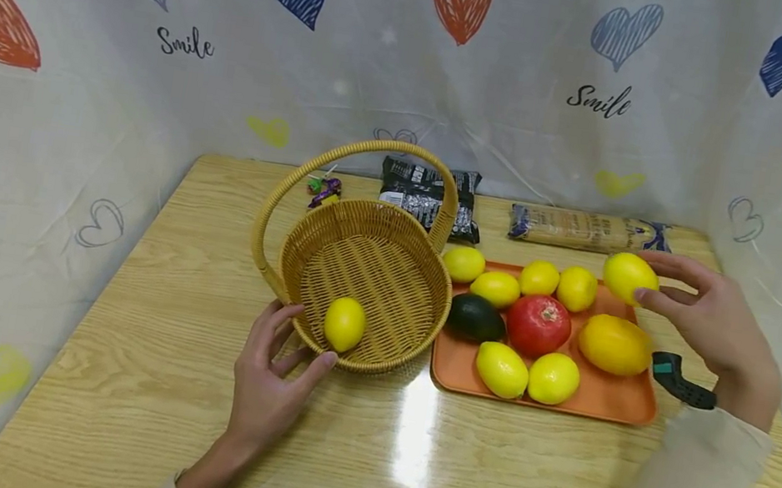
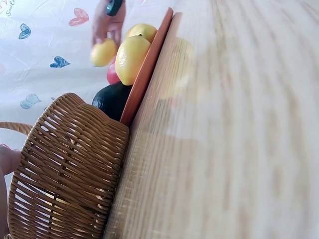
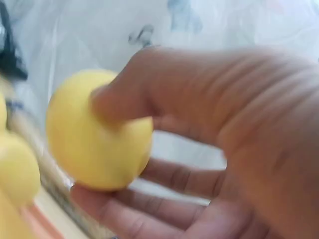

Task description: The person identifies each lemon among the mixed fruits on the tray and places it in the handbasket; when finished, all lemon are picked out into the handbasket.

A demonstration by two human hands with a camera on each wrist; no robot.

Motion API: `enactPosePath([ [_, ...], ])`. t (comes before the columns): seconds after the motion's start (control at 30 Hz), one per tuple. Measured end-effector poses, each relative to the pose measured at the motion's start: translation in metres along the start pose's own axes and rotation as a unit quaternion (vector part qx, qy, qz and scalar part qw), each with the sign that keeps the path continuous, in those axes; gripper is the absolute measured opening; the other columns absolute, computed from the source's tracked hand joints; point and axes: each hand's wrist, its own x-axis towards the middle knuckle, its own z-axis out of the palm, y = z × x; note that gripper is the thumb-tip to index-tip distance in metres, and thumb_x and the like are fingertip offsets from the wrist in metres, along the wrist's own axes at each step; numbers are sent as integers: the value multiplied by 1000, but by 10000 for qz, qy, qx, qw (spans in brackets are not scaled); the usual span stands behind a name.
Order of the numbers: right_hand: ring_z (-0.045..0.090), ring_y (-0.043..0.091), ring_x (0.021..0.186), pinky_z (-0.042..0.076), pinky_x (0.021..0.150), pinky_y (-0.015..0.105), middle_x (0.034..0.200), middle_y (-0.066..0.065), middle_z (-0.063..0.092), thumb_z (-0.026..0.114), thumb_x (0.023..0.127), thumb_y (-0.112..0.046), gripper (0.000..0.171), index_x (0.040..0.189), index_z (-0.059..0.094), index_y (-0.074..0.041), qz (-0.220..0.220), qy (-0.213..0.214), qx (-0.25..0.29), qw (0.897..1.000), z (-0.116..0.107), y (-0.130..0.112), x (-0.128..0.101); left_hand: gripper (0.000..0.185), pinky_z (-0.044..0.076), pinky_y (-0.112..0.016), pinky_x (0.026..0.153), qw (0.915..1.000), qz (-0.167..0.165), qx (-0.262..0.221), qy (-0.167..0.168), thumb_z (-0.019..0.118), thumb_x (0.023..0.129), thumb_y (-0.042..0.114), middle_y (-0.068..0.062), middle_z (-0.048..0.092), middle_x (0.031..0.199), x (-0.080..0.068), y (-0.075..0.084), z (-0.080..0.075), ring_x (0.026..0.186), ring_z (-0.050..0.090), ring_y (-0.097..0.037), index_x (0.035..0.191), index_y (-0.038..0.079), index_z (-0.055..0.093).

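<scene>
My right hand (image 1: 721, 319) pinches a lemon (image 1: 630, 277) between thumb and fingers, above the back right of the orange tray (image 1: 451, 371). In the right wrist view the thumb lies across the lemon (image 3: 94, 134), with fingers beneath. My left hand (image 1: 271, 386) holds the near left rim of the wicker basket (image 1: 421, 350), thumb and a fingertip over the edge. One lemon (image 1: 344, 324) lies inside the basket, near that hand. Several lemons (image 1: 502, 370) rest on the tray around a red pomegranate (image 1: 538, 327), a dark green avocado (image 1: 476, 317) and a larger orange-yellow fruit (image 1: 614, 345).
Behind the basket lies a black packet (image 1: 425, 190), with small wrapped candies (image 1: 325, 190) to its left. A long pack of noodles (image 1: 583, 230) lies behind the tray. The basket's tall handle (image 1: 355, 150) arches up. A printed curtain (image 1: 404, 52) surrounds the wooden table (image 1: 478, 476).
</scene>
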Motion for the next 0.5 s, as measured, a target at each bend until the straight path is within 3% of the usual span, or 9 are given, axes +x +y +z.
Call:
enactPosePath([
  [0.07, 69, -8, 106, 57, 86, 4, 142, -10, 64, 74, 105, -9, 51, 155, 62, -9, -502, 203, 418, 9977, 3, -15, -1, 71, 63, -29, 99, 10000, 9, -5, -2, 87, 89, -4, -30, 31, 170, 0, 0, 0, 149, 46, -59, 151, -5, 54],
  [0.13, 72, -2, 104, 59, 88, 8, 137, -9, 69, 72, 102, 4, 50, 151, 64, -2, -1097, 274, 962, 9889, 9, -32, -1, 70, 63, -30, 99, 10000, 24, -16, 4, 87, 89, -4, -31, 31, 170, 0, 0, 0, 149, 46, -59, 151, -2, 55],
  [0.2, 75, 9, 106, 61, 93, 13, 137, 2, 73, 69, 98, 16, 49, 146, 65, 6, -1736, 112, 1595, 9717, 19, -48, 1, 70, 64, -32, 99, 10000, 26, -38, 8, 87, 89, -4, -31, 31, 171, 0, 0, 0, 149, 46, -59, 151, -1, 56],
  [0.3, 76, 17, 108, 63, 96, 18, 136, 10, 74, 66, 94, 24, 49, 142, 64, 13, -2344, -446, 2260, 9445, 36, -68, 6, 70, 64, -33, 99, 10000, 23, -65, 23, 87, 89, -5, -31, 31, 171, 0, 0, 0, 148, 46, -59, 151, 1, 57],
  [0.37, 75, 19, 115, 62, 101, 20, 140, 12, 73, 67, 94, 24, 50, 142, 65, 12, -2502, -835, 2274, 9374, 49, -81, 8, 70, 64, -31, 99, 10000, 13, -80, 32, 87, 88, -5, -30, 31, 170, 0, 0, 0, 148, 47, -59, 151, -1, 57],
  [0.5, 72, 18, 120, 62, 103, 22, 144, 7, 71, 73, 96, 14, 51, 144, 69, 0, -2480, -1432, 1826, 9405, 78, -105, 11, 70, 64, -28, 98, 9999, -4, -109, 48, 87, 88, -6, -30, 32, 170, 0, 1, 1, 148, 47, -60, 151, -4, 56],
])
